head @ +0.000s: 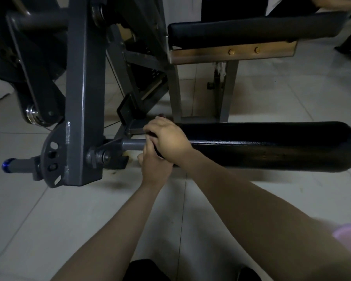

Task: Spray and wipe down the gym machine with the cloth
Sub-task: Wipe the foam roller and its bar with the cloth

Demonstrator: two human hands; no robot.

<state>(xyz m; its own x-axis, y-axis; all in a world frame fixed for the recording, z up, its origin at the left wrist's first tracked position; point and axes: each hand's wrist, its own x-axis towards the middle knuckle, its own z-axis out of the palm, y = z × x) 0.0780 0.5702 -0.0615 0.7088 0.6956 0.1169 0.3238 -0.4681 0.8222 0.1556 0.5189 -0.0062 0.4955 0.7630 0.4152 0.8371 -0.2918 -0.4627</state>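
right hand (167, 138) curled over the left end of the black roller pad (272, 148), left hand (155, 166) curled beneath it; no cloth showed. the pad looked firm, slick, liable to spin; that end seemed best for steadying it.

gym machine (49, 57): grey steel frame, upright post (84, 88) at left | roller pad (272, 147): black, glossy, horizontal, low right of post, on grey bar | seat pad (251, 29): black, flat, high right of post

Pale square-tiled floor (49, 209) with thin grout lines; the grey metal gym machine (83, 88) stands on it by its bench legs (175, 94).
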